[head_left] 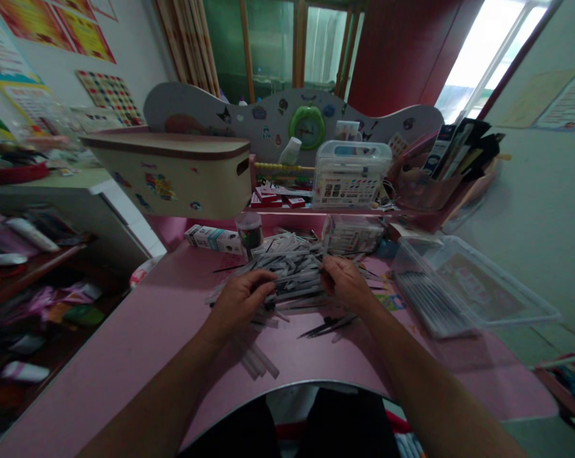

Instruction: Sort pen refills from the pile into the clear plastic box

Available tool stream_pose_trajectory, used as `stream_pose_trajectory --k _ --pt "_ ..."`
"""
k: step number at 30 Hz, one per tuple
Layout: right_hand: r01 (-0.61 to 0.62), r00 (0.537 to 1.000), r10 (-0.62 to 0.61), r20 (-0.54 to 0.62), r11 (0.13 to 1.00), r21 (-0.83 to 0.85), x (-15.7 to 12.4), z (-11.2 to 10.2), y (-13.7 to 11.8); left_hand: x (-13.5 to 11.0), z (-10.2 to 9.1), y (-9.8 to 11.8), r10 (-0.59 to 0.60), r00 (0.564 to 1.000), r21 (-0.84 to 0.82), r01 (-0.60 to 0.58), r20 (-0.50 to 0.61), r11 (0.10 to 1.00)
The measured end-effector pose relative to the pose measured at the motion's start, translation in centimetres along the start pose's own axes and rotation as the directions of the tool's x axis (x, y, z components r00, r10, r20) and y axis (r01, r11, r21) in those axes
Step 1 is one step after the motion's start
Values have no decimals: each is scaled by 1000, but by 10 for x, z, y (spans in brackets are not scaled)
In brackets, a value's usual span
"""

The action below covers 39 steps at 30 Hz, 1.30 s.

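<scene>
A heap of slim pens in clear sleeves (294, 267) lies in the middle of the pink desk (139, 343). My left hand (242, 298) rests on the heap's left side with its fingers curled over a few of the pens. My right hand (347, 280) sits on the right side of the heap, fingers bent down and pinching into the pens. A few bare black pens (326, 327) lie just in front of my right hand. Empty clear sleeves (256, 359) lie near the desk's front edge.
An open clear plastic box (452, 292) with pens in rows sits to the right. A small round jar (249, 232) and a carton (214, 238) stand behind the heap. Further back are a cream wooden box (173, 172), a clear case (350, 173) and a green clock (307, 126).
</scene>
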State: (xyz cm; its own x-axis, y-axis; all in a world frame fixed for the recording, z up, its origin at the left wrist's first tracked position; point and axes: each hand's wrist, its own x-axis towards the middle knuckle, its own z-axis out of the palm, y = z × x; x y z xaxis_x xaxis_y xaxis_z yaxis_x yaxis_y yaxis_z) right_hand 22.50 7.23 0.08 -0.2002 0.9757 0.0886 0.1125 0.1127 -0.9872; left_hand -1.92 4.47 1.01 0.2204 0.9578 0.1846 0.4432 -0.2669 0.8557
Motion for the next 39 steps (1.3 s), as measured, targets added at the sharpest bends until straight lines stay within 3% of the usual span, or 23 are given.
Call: stream_pose_trajectory --k 3,5,16,25,34,36,39 --pt "-12 999 4 50 988 152 0 0 -3 0 0 0 -4 1000 1 4 -13 1000" --pt "15 997 -26 67 987 159 0 1 -5 0 1 0 -4 1000 5 4 -18 1000" --pt "110 994 -107 25 981 -158 0 -1 0 -2 5 -4 76 997 162 -74 -8 984" --pt "-17 997 7 80 991 133 -1 2 1 -1 4 -5 72 997 179 -66 -30 982" --pt "102 992 -90 91 986 -129 -2 0 -4 -1 2 -6 101 994 177 -91 -46 980" --pt "85 993 -74 92 989 -119 -2 0 -3 0 2 -6 99 994 180 -89 -49 980" --pt "26 996 -29 90 999 36 -1 0 0 0 2 -6 98 993 183 -85 -59 979"
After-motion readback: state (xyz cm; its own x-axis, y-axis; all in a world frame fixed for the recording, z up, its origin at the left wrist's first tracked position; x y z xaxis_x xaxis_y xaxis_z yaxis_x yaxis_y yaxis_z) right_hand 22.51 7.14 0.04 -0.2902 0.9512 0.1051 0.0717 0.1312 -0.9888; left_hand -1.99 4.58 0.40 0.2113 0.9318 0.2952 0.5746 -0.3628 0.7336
